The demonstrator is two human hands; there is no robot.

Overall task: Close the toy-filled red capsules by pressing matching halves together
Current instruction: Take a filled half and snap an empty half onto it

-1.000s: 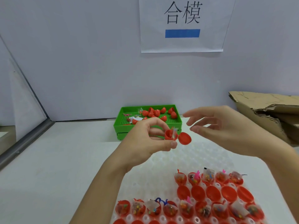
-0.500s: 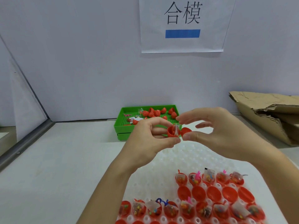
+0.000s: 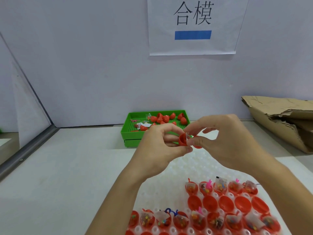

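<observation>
Well, sweeping from my left, I see a grey metal rail [image 3: 28, 150] running along the table's edge at nine o'clock, with the white tabletop [image 3: 67, 175] spreading from it. Toward twelve o'clock sits a green tray [image 3: 131, 133] against the back wall, holding closed red capsules [image 3: 166, 118] and a few loose toy packets. Above it a paper sign [image 3: 193, 26] with two black characters and a blue bar hangs on the wall.

At the centre, my left hand [image 3: 162, 148] curls its thumb and fingers around a red capsule half [image 3: 183, 141], open mouth turned toward three o'clock, with a clear toy packet poking out of it. My right hand [image 3: 227, 141] pinches the matching red half [image 3: 197, 143] between thumb and forefinger, just beside the first half at its three o'clock; the two rims look nearly touching, though I cannot tell whether they have met.

Below the hands, at six o'clock, a white dimpled holder [image 3: 194, 165] carries rows of red halves: a far row of filled halves [image 3: 220, 186] stuffed with packets, a middle row of empty halves [image 3: 226, 203], and a near row of more filled ones.

At three o'clock a flattened cardboard box [image 3: 279, 119] lies against the wall.
</observation>
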